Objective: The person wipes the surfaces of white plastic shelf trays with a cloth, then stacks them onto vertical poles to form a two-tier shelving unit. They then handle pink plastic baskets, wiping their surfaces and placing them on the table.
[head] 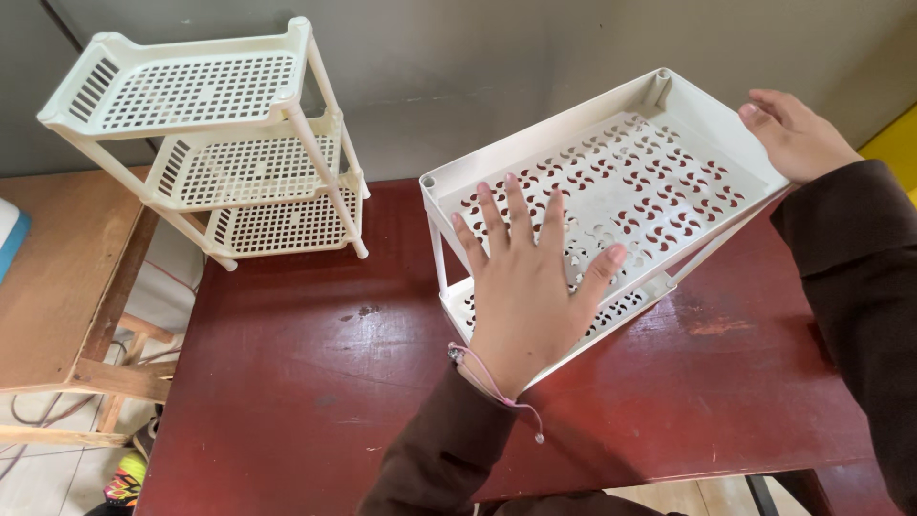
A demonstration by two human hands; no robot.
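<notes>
At nine o'clock, a wooden side table (57, 277). At eleven, a cream three-tier rack (224, 143) on a dark red table (315, 382). At centre, left hand (523, 287) spread flat, fingers open, pressed on the top shelf of a white two-tier rack (659, 162). At two o'clock, right hand (798, 134) gripping that rack's far corner.

White plastic two-tier rack (659, 167), perforated swirl-pattern trays, thin posts, upright on dark red table, turned diagonally.

Dark red table (315, 382) w/ grey wall (458, 67), wooden bench (57, 277) beside.
</notes>
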